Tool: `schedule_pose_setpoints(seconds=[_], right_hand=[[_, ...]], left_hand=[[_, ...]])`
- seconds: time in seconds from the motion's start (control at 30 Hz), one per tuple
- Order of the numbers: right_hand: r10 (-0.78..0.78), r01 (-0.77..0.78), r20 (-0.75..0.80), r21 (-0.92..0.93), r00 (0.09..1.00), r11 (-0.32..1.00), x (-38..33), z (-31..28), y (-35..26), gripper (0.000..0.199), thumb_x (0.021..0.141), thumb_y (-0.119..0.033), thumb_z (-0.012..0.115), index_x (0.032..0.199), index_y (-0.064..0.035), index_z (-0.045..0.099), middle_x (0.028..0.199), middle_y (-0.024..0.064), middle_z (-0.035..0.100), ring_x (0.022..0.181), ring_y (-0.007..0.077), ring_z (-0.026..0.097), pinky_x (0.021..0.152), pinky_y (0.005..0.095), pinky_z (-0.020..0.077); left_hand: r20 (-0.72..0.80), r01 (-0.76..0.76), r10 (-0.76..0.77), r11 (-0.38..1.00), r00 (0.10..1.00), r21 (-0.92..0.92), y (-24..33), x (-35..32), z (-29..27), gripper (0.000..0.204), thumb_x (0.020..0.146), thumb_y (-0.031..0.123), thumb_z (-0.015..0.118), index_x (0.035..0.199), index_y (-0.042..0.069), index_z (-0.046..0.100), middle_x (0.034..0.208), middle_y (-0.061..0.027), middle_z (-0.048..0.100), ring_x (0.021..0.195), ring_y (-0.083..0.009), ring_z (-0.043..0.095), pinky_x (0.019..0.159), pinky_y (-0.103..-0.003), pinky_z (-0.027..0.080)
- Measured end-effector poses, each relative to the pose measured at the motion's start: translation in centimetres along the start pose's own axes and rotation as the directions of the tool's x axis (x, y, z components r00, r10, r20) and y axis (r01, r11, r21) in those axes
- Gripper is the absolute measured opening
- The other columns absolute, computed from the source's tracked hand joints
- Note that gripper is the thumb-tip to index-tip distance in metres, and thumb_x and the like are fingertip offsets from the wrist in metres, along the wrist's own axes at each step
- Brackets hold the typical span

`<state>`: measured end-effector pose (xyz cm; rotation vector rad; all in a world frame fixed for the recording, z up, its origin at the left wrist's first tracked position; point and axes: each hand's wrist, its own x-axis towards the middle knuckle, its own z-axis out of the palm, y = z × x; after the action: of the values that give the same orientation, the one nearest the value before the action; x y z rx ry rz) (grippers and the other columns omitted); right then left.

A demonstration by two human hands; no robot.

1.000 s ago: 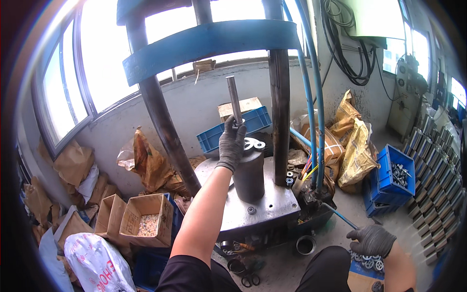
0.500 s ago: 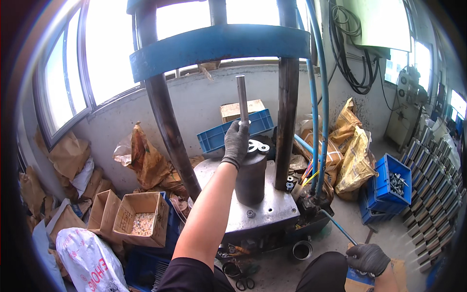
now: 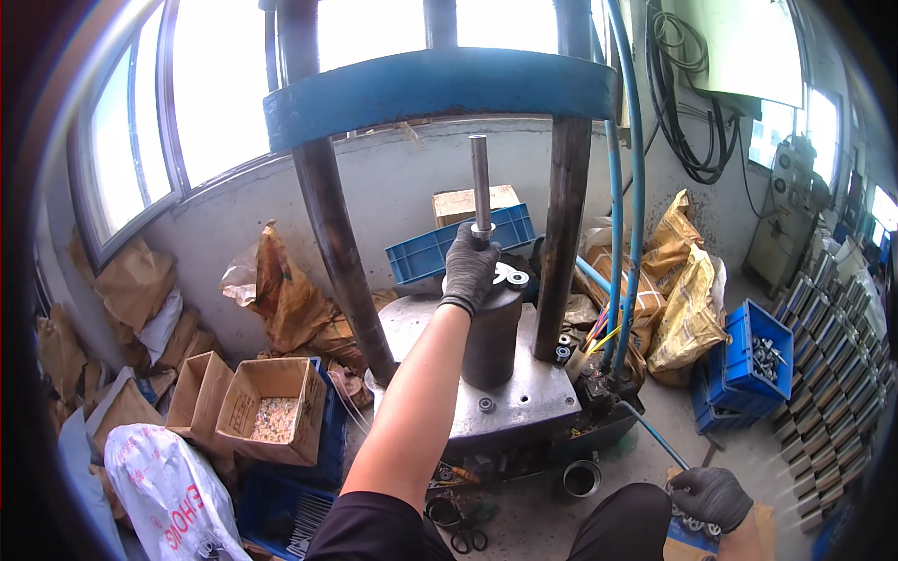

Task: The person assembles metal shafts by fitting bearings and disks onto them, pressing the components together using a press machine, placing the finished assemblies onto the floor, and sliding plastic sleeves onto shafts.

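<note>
Here's the left hand (image 3: 473,268), curled snugly at the rod (image 3: 481,178) just below its ring (image 3: 483,231), rod upright above the near cylinder (image 3: 490,346); right hand (image 3: 716,497) wrapped round the near end of the lever (image 3: 655,436). Keeping that rod plumb and fingers off its tip looks wise. Its foot's hidden behind the hand, seating unclear; the right palm's out of sight.

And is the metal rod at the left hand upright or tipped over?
Upright: the metal rod stands nearly vertical, its bare top end above the left hand. Its bottom end is hidden.
</note>
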<state>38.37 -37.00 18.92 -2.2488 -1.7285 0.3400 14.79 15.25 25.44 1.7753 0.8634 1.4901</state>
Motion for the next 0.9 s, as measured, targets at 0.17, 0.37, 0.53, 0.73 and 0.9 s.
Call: schedule_pose_setpoints(seconds=[0.17, 0.37, 0.53, 0.73, 0.9], right_hand=[[0.017, -0.017, -0.022, -0.002, 1.000, 1.000, 0.0, 0.1, 0.0, 0.027, 0.083, -0.031, 0.072, 0.095, -0.0087, 0.081, 0.088, 0.0174, 0.073, 0.086, 0.0372, 0.073, 0.078, 0.0456, 0.0579], [0.055, -0.053, -0.025, 0.052, 0.998, 0.997, -0.1, 0.3, 0.6, 0.026, 0.083, -0.030, 0.072, 0.096, -0.0081, 0.081, 0.090, 0.0178, 0.074, 0.086, 0.0374, 0.073, 0.078, 0.0453, 0.0583], [0.036, -0.034, -0.036, 0.066, 0.999, 0.997, -0.2, 0.2, 0.5, 0.027, 0.083, -0.029, 0.072, 0.096, -0.0077, 0.081, 0.090, 0.0182, 0.075, 0.086, 0.0376, 0.073, 0.079, 0.0451, 0.0586], [0.035, -0.034, -0.039, 0.020, 0.999, 0.999, -0.1, -0.1, -0.1, 0.028, 0.083, -0.029, 0.072, 0.097, -0.0066, 0.081, 0.090, 0.0190, 0.074, 0.086, 0.0375, 0.074, 0.079, 0.0448, 0.0589], [0.043, -0.042, -0.034, 0.037, 0.999, 0.998, -0.1, -0.1, -0.1, 0.028, 0.082, -0.028, 0.072, 0.097, -0.0066, 0.081, 0.089, 0.0192, 0.074, 0.086, 0.0376, 0.074, 0.079, 0.0450, 0.0589]], left_hand=[[0.010, -0.025, 0.025, 0.999, 1.000, -0.040, -1.4, 0.3, 0.2, 0.040, 0.095, 0.008, 0.072, 0.132, 0.010, 0.057, 0.103, -0.0137, 0.073, 0.085, -0.0244, 0.073, 0.076, -0.037, 0.061], [0.023, 0.023, -0.022, 1.000, 0.999, -0.019, 0.2, -0.3, 0.2, 0.041, 0.096, 0.007, 0.071, 0.134, 0.011, 0.056, 0.104, -0.0130, 0.072, 0.085, -0.0226, 0.072, 0.073, -0.037, 0.061], [0.024, 0.030, -0.029, 0.999, 0.999, -0.012, 1.6, -0.9, -0.1, 0.042, 0.095, 0.007, 0.072, 0.134, 0.010, 0.055, 0.105, -0.0123, 0.072, 0.085, -0.0210, 0.072, 0.068, -0.035, 0.062], [-0.002, 0.074, -0.074, 0.997, 0.997, -0.029, 2.0, -1.1, -0.4, 0.038, 0.091, 0.005, 0.076, 0.127, 0.007, 0.061, 0.101, -0.0060, 0.070, 0.089, -0.0157, 0.068, 0.080, -0.032, 0.059], [-0.001, 0.078, -0.078, 0.994, 0.997, -0.075, 2.3, -1.3, -0.2, 0.040, 0.091, 0.003, 0.076, 0.128, 0.007, 0.061, 0.102, -0.0062, 0.070, 0.089, -0.0152, 0.068, 0.081, -0.031, 0.058]])
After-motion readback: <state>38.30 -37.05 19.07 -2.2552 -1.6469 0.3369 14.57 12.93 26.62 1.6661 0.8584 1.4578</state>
